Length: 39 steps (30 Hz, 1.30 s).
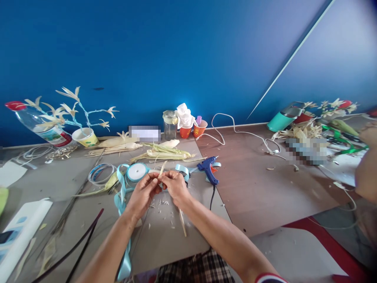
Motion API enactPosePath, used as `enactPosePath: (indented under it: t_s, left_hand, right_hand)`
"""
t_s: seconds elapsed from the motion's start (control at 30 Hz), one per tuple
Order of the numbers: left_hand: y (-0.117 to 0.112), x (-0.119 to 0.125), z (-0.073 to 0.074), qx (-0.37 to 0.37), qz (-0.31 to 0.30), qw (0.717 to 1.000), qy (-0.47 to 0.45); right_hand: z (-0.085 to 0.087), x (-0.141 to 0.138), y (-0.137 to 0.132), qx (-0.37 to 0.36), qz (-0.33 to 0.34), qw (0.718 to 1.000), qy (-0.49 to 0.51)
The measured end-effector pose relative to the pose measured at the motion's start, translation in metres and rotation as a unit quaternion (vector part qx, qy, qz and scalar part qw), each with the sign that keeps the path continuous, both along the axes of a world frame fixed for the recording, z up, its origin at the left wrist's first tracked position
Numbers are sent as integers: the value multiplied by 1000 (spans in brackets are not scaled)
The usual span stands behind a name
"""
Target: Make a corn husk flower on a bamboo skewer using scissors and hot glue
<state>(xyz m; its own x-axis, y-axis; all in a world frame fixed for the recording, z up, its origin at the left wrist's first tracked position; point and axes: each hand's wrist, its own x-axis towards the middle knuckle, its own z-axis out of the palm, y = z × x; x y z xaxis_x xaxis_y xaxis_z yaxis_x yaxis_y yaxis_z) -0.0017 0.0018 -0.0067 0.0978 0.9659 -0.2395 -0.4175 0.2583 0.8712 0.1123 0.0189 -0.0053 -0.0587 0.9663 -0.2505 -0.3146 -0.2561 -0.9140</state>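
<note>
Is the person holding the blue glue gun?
No, the blue glue gun lies on the table, while the left hand and right hand hold a pale strip.

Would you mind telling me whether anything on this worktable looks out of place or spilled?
Mildly, yes: pale scraps litter the tabletop near the right hand, and light-blue ribbon trails, twisted and unwound, beside the left hand; both look untidy.

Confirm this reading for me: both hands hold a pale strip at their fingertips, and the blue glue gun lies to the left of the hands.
The side is wrong: the blue glue gun lies to the right of the hands, as the head view shows. The left hand and right hand do hold a pale strip at their fingertips.
</note>
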Motion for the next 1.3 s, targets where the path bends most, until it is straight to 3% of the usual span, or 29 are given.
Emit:
enactPosePath:
  t_s: [0.17,0.4,0.6,0.8,1.3]
  left_hand:
    - [3,-3,-4,-7,3,1000,-1]
    - [7,-6,-3,-25,-17,998,-46]
    - [6,-4,-3,-21,10,998,-57]
    - [6,-4,-7,-6,20,999,-45]
    - [1,2,-1,6,25,1000,7]
  right_hand:
    - [1,6,1,-21,31,999,30]
    - [5,10,1,0,11,1000,-9]
    - [6,13,2,-23,39,998,51]
    - [5,13,2,-44,40,995,75]
    - [0,9,2,0,34,999,23]
